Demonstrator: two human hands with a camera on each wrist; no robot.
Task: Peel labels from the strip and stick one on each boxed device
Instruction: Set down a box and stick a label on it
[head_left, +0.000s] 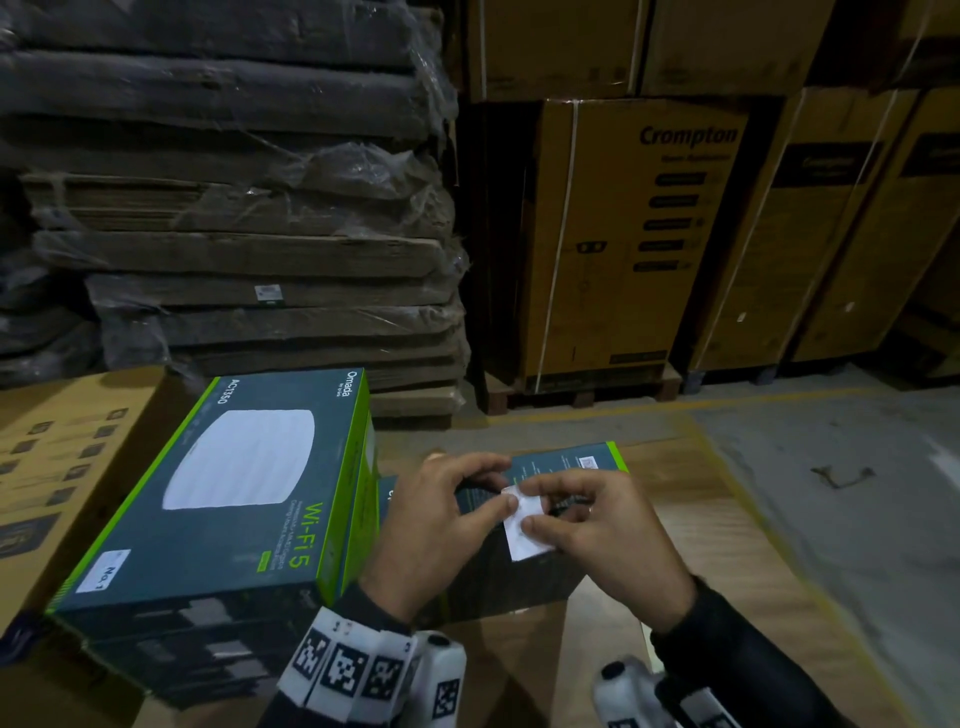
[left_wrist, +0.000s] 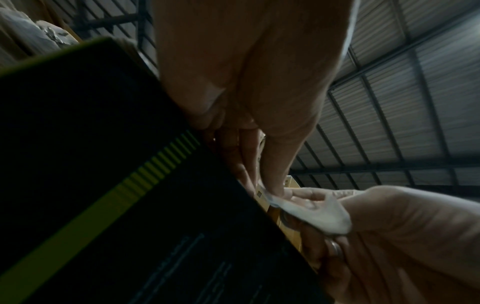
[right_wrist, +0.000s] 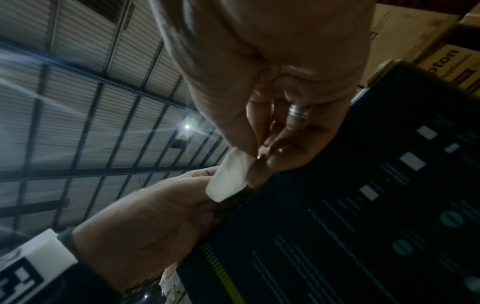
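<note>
Both my hands meet over a dark teal device box (head_left: 566, 467) lying flat in front of me on a big brown carton (head_left: 701, 525). My left hand (head_left: 436, 525) pinches the upper left corner of a small white label strip piece (head_left: 524, 530) between thumb and index finger; my other left fingers are curled above it. My right hand (head_left: 608, 535) grips the same white piece from the right, thumb on its face and index finger across the top edge; there is a ring on one finger. In the left wrist view the white piece (left_wrist: 311, 211) is bent between both sets of fingertips, just off the box edge (left_wrist: 155, 185). The right wrist view shows the same thing: white piece (right_wrist: 228, 174) curls between my thumbs, beside the printed box face (right_wrist: 363, 226). I cannot tell whether a label has separated from its backing. To my left is a stack of Omada Wi-Fi 5 boxes (head_left: 234, 493); the top one carries a white label (head_left: 104, 569) on its near left corner. Behind are shrink-wrapped flat cardboard stacks (head_left: 249, 234) and tall Crompton cartons (head_left: 634, 234).
</note>
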